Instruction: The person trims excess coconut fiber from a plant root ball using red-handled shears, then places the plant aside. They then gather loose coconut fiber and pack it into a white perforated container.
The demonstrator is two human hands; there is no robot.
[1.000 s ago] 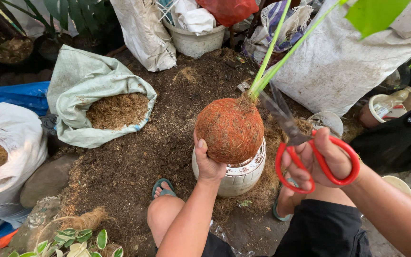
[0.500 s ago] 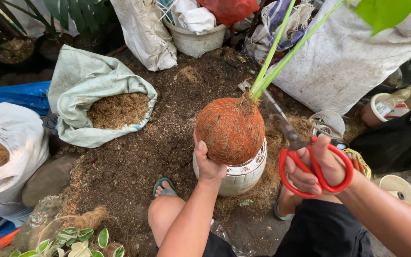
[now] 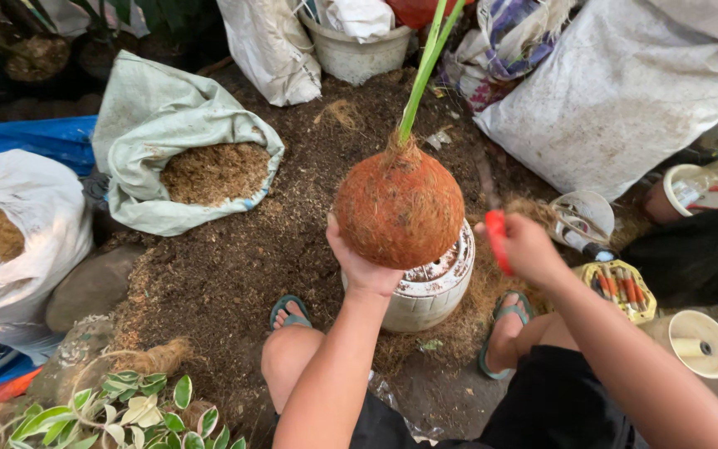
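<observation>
Trimming step: left hand (image 3: 361, 264) cups fibre ball (image 3: 399, 208) w/ green stalk (image 3: 422, 66) over white pot (image 3: 434, 287); right hand (image 3: 525, 248) fingers closed on red scissors (image 3: 497, 239), edge-on beside ball; next needs blades lined up w/ stray fibres

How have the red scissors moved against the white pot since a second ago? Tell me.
Yes. The red scissors have turned edge-on and come closer to the white pot, held in the right hand.

Open soil (image 3: 234, 258) left of the fibre ball (image 3: 399, 208): free passage there. Right side tight: right hand (image 3: 529, 249) with red scissors (image 3: 496, 237) just beside ball. White pot (image 3: 430, 287) blocks below. Open sack (image 3: 184, 145) and white bucket (image 3: 357, 50) bound the far edge.
</observation>
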